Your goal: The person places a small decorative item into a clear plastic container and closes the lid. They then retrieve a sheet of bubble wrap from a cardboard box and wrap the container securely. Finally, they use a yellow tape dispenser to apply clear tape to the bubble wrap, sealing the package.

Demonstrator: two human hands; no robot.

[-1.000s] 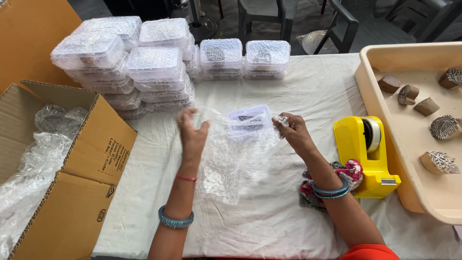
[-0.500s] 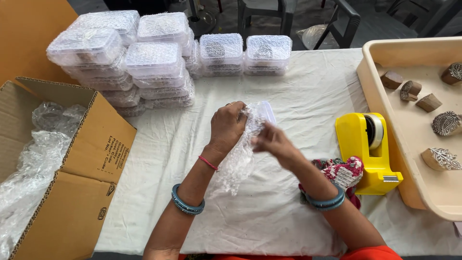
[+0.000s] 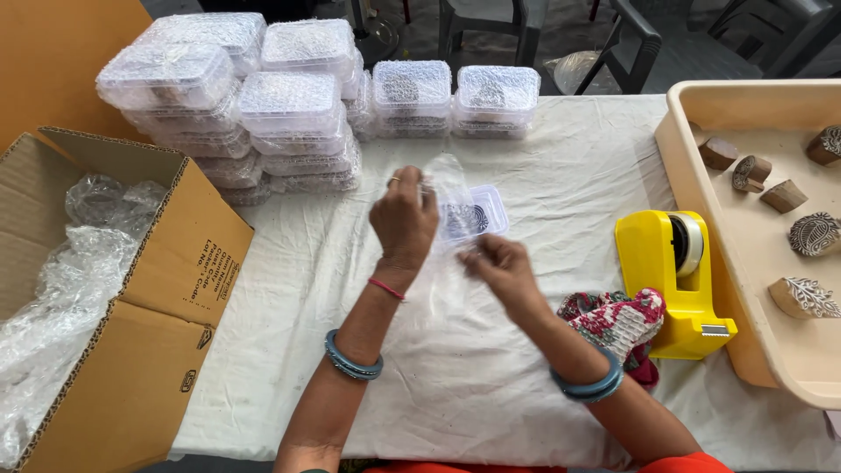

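Observation:
My left hand (image 3: 405, 217) is raised over the white cloth-covered table (image 3: 289, 289), pinching the upper edge of a sheet of clear bubble wrap (image 3: 442, 263). My right hand (image 3: 499, 267) grips the same sheet lower down, to the right. The wrap hangs between both hands and drapes onto the cloth. Behind it lies a small clear plastic box (image 3: 473, 213) with a dark patterned piece inside, partly veiled by the wrap.
Stacks of wrapped clear boxes (image 3: 289, 109) line the far side. An open cardboard box (image 3: 131, 289) with bubble wrap stands left. A yellow tape dispenser (image 3: 670, 276), patterned cloth (image 3: 618, 320) and beige tray (image 3: 701, 166) with carved wooden blocks sit right.
One second ago the hands held the wrap spread wide; they then came together over the small box, and now the left hand lifts the wrap's edge while the right holds it lower.

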